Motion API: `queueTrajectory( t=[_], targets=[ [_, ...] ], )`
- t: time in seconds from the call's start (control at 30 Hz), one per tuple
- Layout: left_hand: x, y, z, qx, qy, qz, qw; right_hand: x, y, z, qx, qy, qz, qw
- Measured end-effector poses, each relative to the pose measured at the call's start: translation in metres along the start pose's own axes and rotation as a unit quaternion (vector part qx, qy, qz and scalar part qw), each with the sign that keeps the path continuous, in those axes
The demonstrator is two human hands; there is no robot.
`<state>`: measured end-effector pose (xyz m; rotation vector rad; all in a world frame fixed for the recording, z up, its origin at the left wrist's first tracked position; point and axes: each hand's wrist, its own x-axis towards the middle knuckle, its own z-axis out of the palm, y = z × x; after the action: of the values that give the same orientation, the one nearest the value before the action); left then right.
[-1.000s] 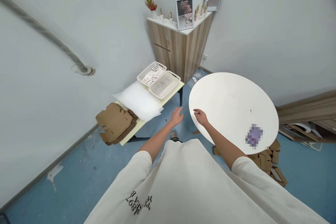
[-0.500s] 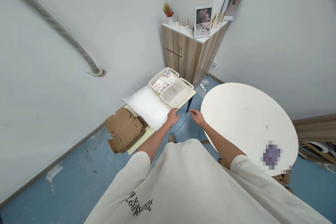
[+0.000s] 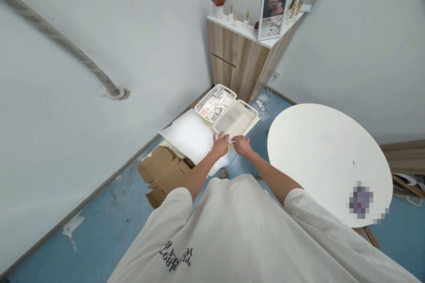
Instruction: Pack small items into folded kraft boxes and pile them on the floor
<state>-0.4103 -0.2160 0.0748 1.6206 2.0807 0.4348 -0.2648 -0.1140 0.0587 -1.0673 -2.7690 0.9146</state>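
Note:
My left hand [image 3: 220, 144] is just in front of a white perforated basket [image 3: 247, 120], its fingers apart. Close to its right, my right hand [image 3: 241, 145] is at the same basket's near edge with fingers bent together; whatever they pinch is too small to make out. Clear plastic sleeves [image 3: 229, 117] lie inside this basket. A second white basket [image 3: 199, 107], behind and to the left, holds several printed cards [image 3: 217, 105]. Beneath my left forearm spreads a smooth white sheet [image 3: 191, 135], its near corner showing right of the wrist.
Flattened brown cardboard boxes [image 3: 166, 171] lie at the left end of the low table. A round white table [image 3: 325, 150] stands on the right, with a blurred patch on it. Ahead is a wooden cabinet [image 3: 237, 59]; a power strip [image 3: 260, 105] and cables lie beside it.
Both hands have moved closer together and up to the near basket's front edge. My view has shifted slightly. The white sheet's near corner now reaches farther right, past my left wrist.

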Motion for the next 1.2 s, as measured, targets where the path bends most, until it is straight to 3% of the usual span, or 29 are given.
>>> queueTrajectory(
  t=[0.43, 0.63, 0.77, 0.97, 1.2],
  targets=[
    [0.016, -0.016, 0.002, -0.001, -0.003, 0.017, 1.0, 0.018, -0.003, 0.005, -0.057, -0.026, 0.002, 0.998],
    [0.019, -0.016, -0.004, 0.001, 0.041, 0.011, 0.999, 0.016, -0.005, -0.009, -0.039, 0.007, -0.067, 0.997],
    [0.033, -0.007, -0.012, -0.048, 0.093, 0.034, 0.994, 0.014, -0.004, -0.025, 0.02, 0.081, -0.063, 0.995],
    [0.066, 0.027, -0.003, -0.191, 0.133, 0.085, 0.969, -0.007, 0.014, -0.05, 0.168, 0.207, 0.069, 0.961],
    [0.088, 0.106, 0.054, -0.266, 0.05, 0.09, 0.959, -0.069, 0.079, -0.071, 0.257, 0.31, 0.21, 0.891]
  ],
)
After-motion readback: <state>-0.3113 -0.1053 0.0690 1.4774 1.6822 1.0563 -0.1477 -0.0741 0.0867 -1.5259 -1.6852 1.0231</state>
